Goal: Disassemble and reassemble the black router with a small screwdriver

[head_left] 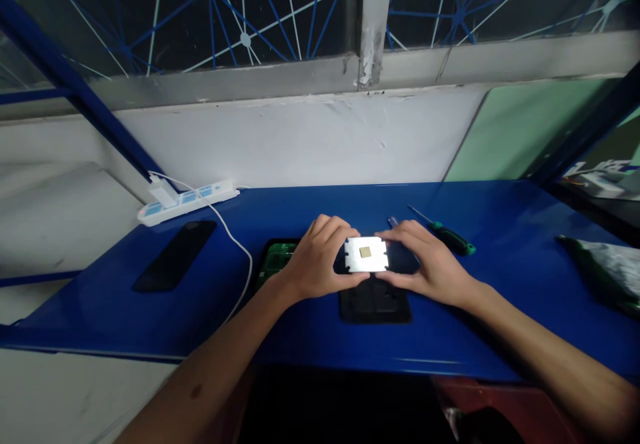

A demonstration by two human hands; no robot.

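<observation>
A flat silvery metal plate (354,261) with notched edges is held up between both hands, a small tan square at its middle. My left hand (320,257) pinches its left side, thumb below and fingers above. On the other side my right hand (425,257) grips the right edge in the same way. Beneath the hands lies a black plastic cover (375,304), partly hidden. Behind my left hand a green circuit board (277,257) sits in a dark casing, mostly covered by that hand.
A green-handled screwdriver (453,237) lies right of my right hand. At left are a black phone (175,256), a white power strip (200,197) and a trailing white cable (243,247). A silvery bag (610,267) rests at the right on the blue table (310,337).
</observation>
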